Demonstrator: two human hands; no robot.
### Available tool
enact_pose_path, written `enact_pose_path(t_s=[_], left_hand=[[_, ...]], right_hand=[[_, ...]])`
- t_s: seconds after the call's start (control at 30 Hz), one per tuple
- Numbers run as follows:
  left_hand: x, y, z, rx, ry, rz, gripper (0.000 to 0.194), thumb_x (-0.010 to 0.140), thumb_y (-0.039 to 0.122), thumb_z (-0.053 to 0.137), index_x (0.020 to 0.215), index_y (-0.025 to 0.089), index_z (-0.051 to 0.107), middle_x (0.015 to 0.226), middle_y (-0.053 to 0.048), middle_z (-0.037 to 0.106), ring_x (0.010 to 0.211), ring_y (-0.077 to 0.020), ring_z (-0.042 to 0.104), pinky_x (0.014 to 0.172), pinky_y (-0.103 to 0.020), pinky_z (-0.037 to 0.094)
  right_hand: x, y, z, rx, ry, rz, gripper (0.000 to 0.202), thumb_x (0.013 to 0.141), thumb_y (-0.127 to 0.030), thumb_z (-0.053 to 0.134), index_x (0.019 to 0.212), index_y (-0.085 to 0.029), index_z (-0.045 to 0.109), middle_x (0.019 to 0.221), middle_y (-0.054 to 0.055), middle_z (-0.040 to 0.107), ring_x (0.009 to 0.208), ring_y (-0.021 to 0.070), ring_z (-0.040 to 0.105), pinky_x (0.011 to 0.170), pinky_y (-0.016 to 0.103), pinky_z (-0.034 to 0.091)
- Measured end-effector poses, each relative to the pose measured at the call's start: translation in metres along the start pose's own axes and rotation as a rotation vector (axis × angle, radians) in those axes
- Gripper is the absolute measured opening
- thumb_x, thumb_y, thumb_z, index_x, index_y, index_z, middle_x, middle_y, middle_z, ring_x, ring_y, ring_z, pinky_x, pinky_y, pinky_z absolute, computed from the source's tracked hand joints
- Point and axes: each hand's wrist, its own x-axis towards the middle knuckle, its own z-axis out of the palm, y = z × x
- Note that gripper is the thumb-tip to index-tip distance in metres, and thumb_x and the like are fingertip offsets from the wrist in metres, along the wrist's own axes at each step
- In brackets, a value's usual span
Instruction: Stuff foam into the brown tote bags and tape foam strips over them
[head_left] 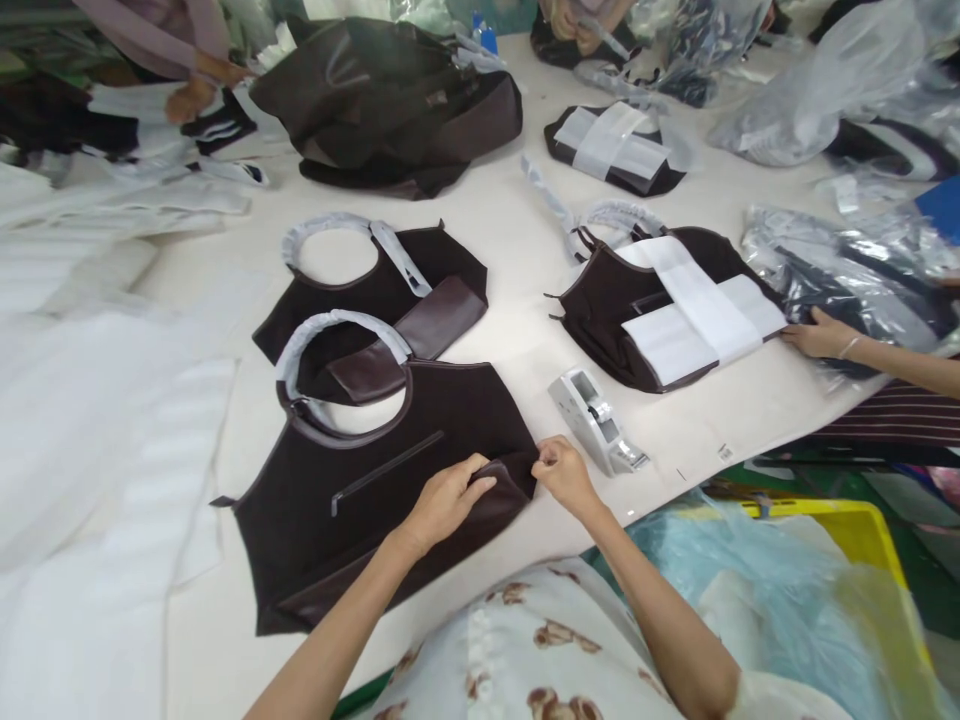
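A pale surface (517, 290) fills most of the room's foreground, with white sheets (82, 520) spread at the left, a heap of dark bags (375, 100) at the far side and a yellow crate (862, 530) below the near right edge. The handbag (300, 530) lies flat at the near edge, left of a tape dispenser (596, 420); the left hand (446, 500) is loosely curved over its brown base, its grip unclear, while the right hand (564, 475), nearly closed, pinches its corner. Co-workers' hands show around the edges.
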Motion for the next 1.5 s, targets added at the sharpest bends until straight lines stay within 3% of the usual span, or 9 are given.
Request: enact_pose_path(t_s=[0.2, 0.4, 0.57, 0.7, 0.83, 1.03, 1.2, 1.33, 1.5], left_hand=[[0.02, -0.013, 0.021, 0.194, 0.037, -0.093, 0.018, 0.099, 0.035, 0.046, 0.106, 0.024, 0.058, 0.111, -0.004, 0.069, 0.108, -0.0242, 0.065, 0.093, -0.034, 0.048], [0.024, -0.022, 0.027, 0.247, 0.055, -0.068, 0.019, 0.101, 0.034, 0.045, 0.109, 0.023, 0.057, 0.11, -0.004, 0.068, 0.104, -0.0217, 0.065, 0.09, -0.032, 0.05], [0.017, -0.02, 0.038, 0.321, 0.215, -0.065, 0.022, 0.099, 0.035, 0.051, 0.115, 0.021, 0.058, 0.107, -0.008, 0.065, 0.102, -0.0248, 0.062, 0.086, -0.036, 0.049], [0.023, -0.027, 0.05, 0.32, 0.323, -0.036, 0.024, 0.098, 0.039, 0.055, 0.108, 0.019, 0.064, 0.099, -0.009, 0.064, 0.096, -0.0241, 0.061, 0.085, -0.036, 0.05], [0.034, -0.033, 0.046, 0.221, 0.379, -0.013, 0.018, 0.098, 0.035, 0.055, 0.103, 0.024, 0.068, 0.097, -0.003, 0.066, 0.093, -0.0169, 0.063, 0.085, -0.028, 0.052], [-0.035, -0.041, 0.062, 0.215, 0.713, -0.163, 0.046, 0.105, 0.019, 0.021, 0.133, 0.017, 0.057, 0.135, -0.011, 0.06, 0.135, -0.0182, 0.047, 0.117, -0.042, 0.036], [-0.104, -0.087, 0.078, 0.545, 0.623, -0.205, 0.055, 0.101, 0.052, 0.043, 0.151, 0.029, 0.041, 0.155, -0.008, 0.045, 0.147, -0.0307, 0.032, 0.121, -0.06, 0.019], [-0.111, -0.12, 0.066, 0.643, 0.676, -0.376, 0.057, 0.102, 0.05, 0.041, 0.155, 0.029, 0.033, 0.158, -0.005, 0.04, 0.15, -0.0315, 0.027, 0.122, -0.061, 0.014], [-0.105, -0.126, 0.065, 0.669, 0.723, -0.322, 0.059, 0.101, 0.05, 0.044, 0.155, 0.03, 0.033, 0.159, -0.004, 0.038, 0.149, -0.0327, 0.026, 0.122, -0.059, 0.013]], right_hand=[[0.007, 0.023, -0.026, -0.036, 0.015, 0.096, 0.01, 0.073, -0.027, 0.057, 0.068, -0.021, 0.062, 0.076, 0.005, 0.067, 0.076, 0.0204, 0.061, 0.081, 0.036, 0.05], [-0.004, 0.03, -0.009, 0.201, -0.144, 0.151, 0.046, 0.076, -0.045, 0.065, 0.113, -0.018, 0.064, 0.103, 0.008, 0.072, 0.081, 0.0187, 0.065, 0.07, 0.032, 0.054], [0.004, 0.017, -0.002, 0.016, -0.193, 0.094, 0.034, 0.088, -0.05, 0.054, 0.085, -0.018, 0.064, 0.071, 0.003, 0.064, 0.068, 0.0184, 0.059, 0.067, 0.032, 0.052], [-0.013, -0.005, 0.004, -0.311, 0.015, -0.369, 0.034, 0.101, -0.037, 0.039, 0.101, -0.016, 0.067, 0.092, 0.011, 0.069, 0.091, 0.0237, 0.062, 0.087, 0.041, 0.051], [-0.033, -0.004, 0.031, -0.441, -0.235, -0.899, 0.039, 0.103, -0.025, 0.037, 0.135, -0.014, 0.056, 0.128, 0.017, 0.064, 0.125, 0.0243, 0.054, 0.108, 0.044, 0.042], [-0.028, 0.033, 0.064, -0.754, -0.242, -1.052, 0.078, 0.101, -0.051, 0.036, 0.158, -0.002, 0.013, 0.156, 0.029, 0.036, 0.144, 0.0375, 0.034, 0.112, 0.053, 0.034], [-0.025, 0.042, 0.061, -0.789, -0.228, -1.115, 0.074, 0.1, -0.054, 0.033, 0.16, -0.014, 0.015, 0.162, 0.026, 0.023, 0.146, 0.0414, 0.031, 0.108, 0.057, 0.038], [-0.025, 0.041, 0.056, -0.811, -0.229, -1.126, 0.075, 0.099, -0.057, 0.032, 0.16, -0.017, 0.014, 0.163, 0.025, 0.02, 0.146, 0.0414, 0.031, 0.107, 0.057, 0.039], [-0.018, 0.013, 0.047, -0.857, -0.269, -1.12, 0.072, 0.101, -0.056, 0.03, 0.16, -0.019, 0.014, 0.164, 0.019, 0.024, 0.147, 0.0366, 0.031, 0.107, 0.053, 0.04]])
